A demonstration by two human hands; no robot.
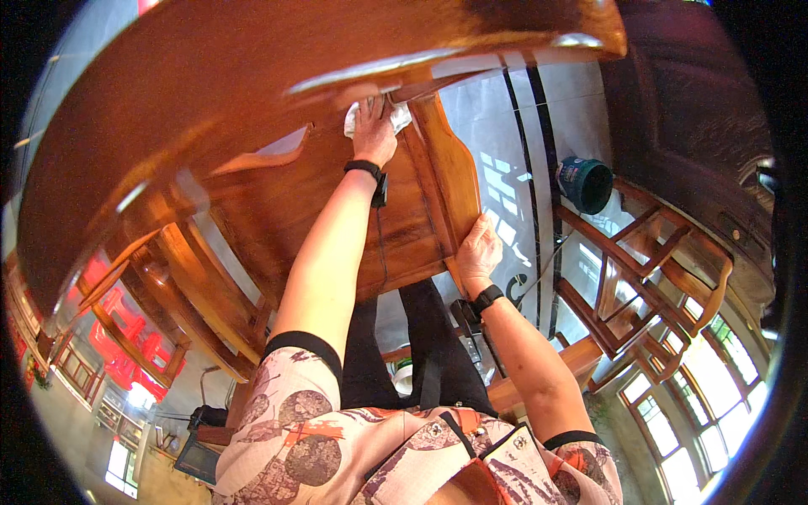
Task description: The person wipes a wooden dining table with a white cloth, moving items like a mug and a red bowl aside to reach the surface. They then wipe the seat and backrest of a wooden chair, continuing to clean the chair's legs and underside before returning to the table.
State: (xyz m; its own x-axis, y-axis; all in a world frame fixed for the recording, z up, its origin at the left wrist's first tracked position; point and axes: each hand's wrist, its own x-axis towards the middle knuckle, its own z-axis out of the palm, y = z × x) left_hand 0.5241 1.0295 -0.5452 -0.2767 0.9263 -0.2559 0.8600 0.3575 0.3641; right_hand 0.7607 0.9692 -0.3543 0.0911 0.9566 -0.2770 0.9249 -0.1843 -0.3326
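My left hand (pixel 375 129) presses a crumpled white cloth (pixel 401 117) against the polished brown wood of a large furniture piece (pixel 328 208), just below its thick curved upper part (pixel 252 63). The fingers are spread over the cloth, and part of it is hidden under them. Lower and to the right, my right hand (pixel 479 252) grips the shaped wooden edge (pixel 457 170) of the same piece, its thumb along the rim. Each wrist wears a black band with a small device.
A dark green bucket (pixel 586 185) lies at the right near a wooden chair frame (pixel 631 284). Red plastic stools (pixel 123 341) are at the left, beside more wooden furniture (pixel 189 290). A white container (pixel 403 379) shows between the legs. Dark furniture (pixel 688 95) fills the upper right.
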